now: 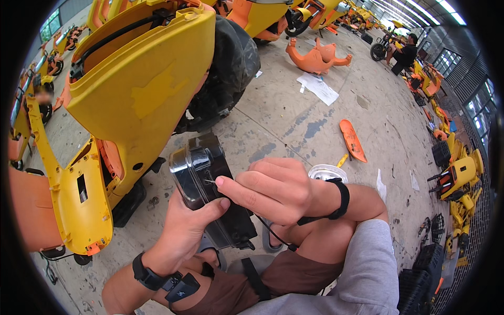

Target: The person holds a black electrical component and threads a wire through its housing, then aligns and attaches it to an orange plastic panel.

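Note:
My left hand (183, 230) grips a black plastic housing (210, 159) with a glossy, clear-looking cover, its thumb lying across the near side. The housing is tilted in front of my knees. My right hand (271, 191) is at the housing's side, fingers curled. A thin metal piece (210, 180) sticks out at its index fingertip and meets the housing near a small recess; what it belongs to is hidden. Below my right hand a black cable (271, 228) runs down to a small connector (292, 247) above my foot.
A large yellow scooter body (145, 75) stands close at the left, beside a detached yellow panel (82, 204). On the concrete floor lie an orange shell (317, 57), an orange strip-shaped part (352, 140), a white dish (328, 172) and paper (319, 87). A person (407, 51) sits farther back.

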